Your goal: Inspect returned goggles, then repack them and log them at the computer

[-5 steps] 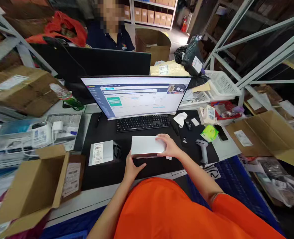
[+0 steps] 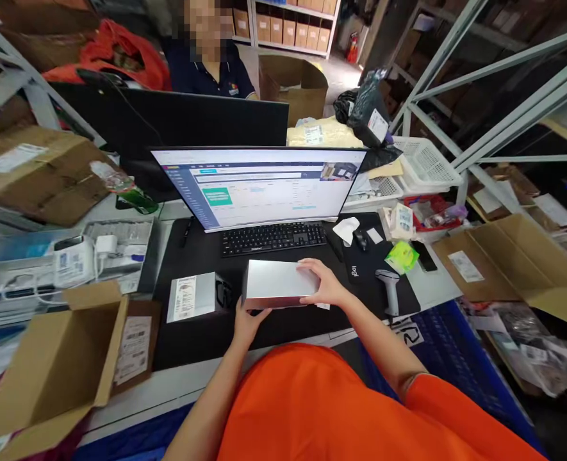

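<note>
A silver-white box (image 2: pixel 276 280) is held between my two hands over the black desk mat (image 2: pixel 197 346). My left hand (image 2: pixel 248 323) grips its lower left corner, with the thumb along the front lower edge. At the right end, my right hand (image 2: pixel 322 283) clasps the box, fingers on top and thumb at the front side. To the left lies another silver box (image 2: pixel 191 296) with a printed label and something black at its right end. Just behind the held box is a black keyboard (image 2: pixel 273 239). The box's underside is hidden.
A monitor (image 2: pixel 259 192) stands behind the keyboard. Rightward lie a mouse (image 2: pixel 361 239), a barcode scanner (image 2: pixel 389 291) and a green packet (image 2: pixel 402 257). Open cardboard boxes flank the desk, one at left (image 2: pixel 66 358), another at right (image 2: pixel 514 256). A person (image 2: pixel 211 73) sits opposite.
The held box has shifted slightly left and tilted, showing more of its front side. My left thumb has closed in against its lower edge. The whole view has shifted a little.
</note>
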Motion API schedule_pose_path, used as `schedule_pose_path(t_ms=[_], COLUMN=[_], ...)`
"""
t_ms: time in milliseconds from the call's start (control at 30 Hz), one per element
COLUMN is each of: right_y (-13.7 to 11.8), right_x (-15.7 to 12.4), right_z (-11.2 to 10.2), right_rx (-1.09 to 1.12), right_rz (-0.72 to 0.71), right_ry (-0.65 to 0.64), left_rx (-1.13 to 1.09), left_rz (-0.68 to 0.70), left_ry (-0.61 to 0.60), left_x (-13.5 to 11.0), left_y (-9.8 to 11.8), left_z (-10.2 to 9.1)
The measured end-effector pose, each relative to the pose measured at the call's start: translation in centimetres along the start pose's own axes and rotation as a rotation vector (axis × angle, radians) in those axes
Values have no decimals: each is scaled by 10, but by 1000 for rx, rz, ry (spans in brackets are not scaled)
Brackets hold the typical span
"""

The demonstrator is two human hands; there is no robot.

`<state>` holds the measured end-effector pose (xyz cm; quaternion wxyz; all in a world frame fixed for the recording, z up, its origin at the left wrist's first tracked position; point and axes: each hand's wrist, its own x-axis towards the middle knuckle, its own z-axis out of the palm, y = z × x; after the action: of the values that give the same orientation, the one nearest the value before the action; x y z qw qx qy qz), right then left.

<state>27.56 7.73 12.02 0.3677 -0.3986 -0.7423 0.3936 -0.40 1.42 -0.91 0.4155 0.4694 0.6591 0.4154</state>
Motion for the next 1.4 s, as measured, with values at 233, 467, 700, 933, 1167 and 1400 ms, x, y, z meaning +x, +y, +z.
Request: schedule_pose_path(t_ms=[233,467,700,933,1167,1400], right_y=[10,41,62,76,58,85], right_x=[-1,-40,-68,-25,-13,-51], right_z=[-10,-35,8,36,76,29], right_rx=[687,1107,1075,838,-63,-457], right_rz=[333,692,1074,1238,751,662], right_ry=[257,165,-203,-758,-427,-111], left_rx=[218,339,354,783,1046,915], left_rz=[19,62,121,843,1143,1115], left_ry=[24,-34,-49,60,-340,-354], left_x=[-4,-19,-27,-71,-63,-74], left_y=[-5,2,1,-3,7,-39], left_z=[-6,-15,-31,-69,-74,-84])
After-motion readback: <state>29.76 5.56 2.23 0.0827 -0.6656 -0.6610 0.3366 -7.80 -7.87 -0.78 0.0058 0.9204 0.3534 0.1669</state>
